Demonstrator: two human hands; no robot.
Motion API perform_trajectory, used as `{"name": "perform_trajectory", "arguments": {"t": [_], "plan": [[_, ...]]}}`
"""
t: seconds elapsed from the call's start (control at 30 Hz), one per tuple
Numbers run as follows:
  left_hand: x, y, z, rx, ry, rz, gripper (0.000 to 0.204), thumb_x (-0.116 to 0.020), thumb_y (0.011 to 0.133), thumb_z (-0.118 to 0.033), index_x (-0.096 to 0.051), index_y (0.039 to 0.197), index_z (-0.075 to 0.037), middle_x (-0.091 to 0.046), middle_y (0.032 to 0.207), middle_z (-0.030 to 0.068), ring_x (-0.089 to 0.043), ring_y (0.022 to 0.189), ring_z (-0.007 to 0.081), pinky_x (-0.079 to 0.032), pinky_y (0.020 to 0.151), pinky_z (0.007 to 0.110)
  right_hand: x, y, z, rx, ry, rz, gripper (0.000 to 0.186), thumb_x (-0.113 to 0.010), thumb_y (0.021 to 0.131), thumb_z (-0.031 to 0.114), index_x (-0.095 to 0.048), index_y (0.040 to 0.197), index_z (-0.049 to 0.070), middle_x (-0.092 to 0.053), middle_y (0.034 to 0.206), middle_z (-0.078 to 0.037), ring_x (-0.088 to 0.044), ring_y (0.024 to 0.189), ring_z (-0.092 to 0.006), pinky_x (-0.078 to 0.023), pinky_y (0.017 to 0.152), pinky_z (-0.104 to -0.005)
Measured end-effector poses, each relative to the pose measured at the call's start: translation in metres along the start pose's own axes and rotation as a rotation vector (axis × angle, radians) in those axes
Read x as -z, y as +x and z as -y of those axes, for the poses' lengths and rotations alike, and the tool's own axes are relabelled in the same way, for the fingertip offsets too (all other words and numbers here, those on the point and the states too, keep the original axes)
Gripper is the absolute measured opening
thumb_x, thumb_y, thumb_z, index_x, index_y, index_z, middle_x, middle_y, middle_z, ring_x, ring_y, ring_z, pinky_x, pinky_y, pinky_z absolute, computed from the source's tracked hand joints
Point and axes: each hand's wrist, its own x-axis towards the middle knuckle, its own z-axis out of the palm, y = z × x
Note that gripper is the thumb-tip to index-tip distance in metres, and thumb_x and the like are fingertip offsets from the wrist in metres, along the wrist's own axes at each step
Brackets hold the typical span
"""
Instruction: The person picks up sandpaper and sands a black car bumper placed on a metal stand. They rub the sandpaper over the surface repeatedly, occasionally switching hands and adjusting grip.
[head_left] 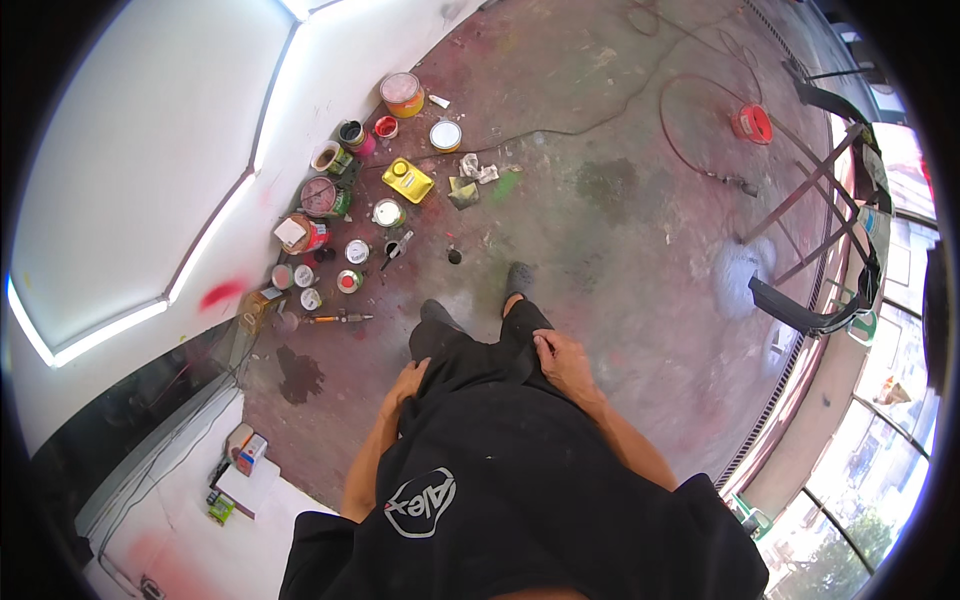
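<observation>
My left hand [408, 380] is at my left thigh, its fingers curled on the dark trousers [465, 355]. My right hand [563, 362] grips the trouser cloth at my right thigh. In front of my shoes, several paint tins stand in a cluster along the wall, among them a white-lidded tin [389, 212] and an orange tin [402, 95]. A yellow rectangular can [407, 180], crumpled rags [478, 168] and an orange-handled tool [338, 318] are on the stained floor.
A metal stand [800, 197] carrying a curved dark panel [812, 318] is at my right, beside a red bucket [752, 123] and a long hose [675, 140]. A wall with bright light panels [150, 150] is at the left; a long grate [760, 440] runs along the right.
</observation>
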Motion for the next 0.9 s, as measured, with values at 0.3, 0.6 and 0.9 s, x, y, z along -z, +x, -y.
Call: {"name": "perform_trajectory", "arguments": {"t": [0.3, 0.6, 0.9], "plan": [[0.033, 0.027, -0.144, 0.717, -0.492, -0.640, 0.072, -0.066, 0.103, -0.044, -0.053, 0.149, 0.009, -0.058, 0.150, 0.0336, -0.057, 0.139, 0.0480, -0.042, 0.120, 0.049, 0.021, 0.050, -0.047, -0.027, -0.019, 0.068, 0.024, -0.068, 0.105, 0.020, -0.077, 0.117, 0.002, -0.078, 0.101, -0.022, -0.075, 0.085, -0.0336, -0.057, 0.078, -0.0401], [-0.009, 0.102, -0.076, 0.830, -0.527, -0.712, 0.084, -0.076, 0.097, -0.036, -0.041, 0.160, 0.007, -0.051, 0.157, 0.0327, -0.047, 0.149, 0.0478, -0.037, 0.125, 0.049, -0.128, 0.302, -0.187, -0.452, 0.034, 0.248, 0.035, -0.070, 0.102, 0.029, -0.076, 0.118, -0.001, -0.080, 0.102, -0.017, -0.076, 0.096, -0.0259, -0.057, 0.088, -0.0397], [0.001, 0.138, -0.042, 1.094, -0.712, -0.800, 0.094, -0.082, 0.090, -0.031, -0.035, 0.165, 0.003, -0.053, 0.155, 0.0304, -0.052, 0.143, 0.0420, -0.038, 0.123, 0.046, -0.392, 0.583, -0.371, -0.461, 0.194, 0.049, 0.041, -0.076, 0.100, 0.033, -0.074, 0.122, -0.001, -0.076, 0.103, -0.009, -0.069, 0.090, -0.0193, -0.055, 0.084, -0.0350]]}}
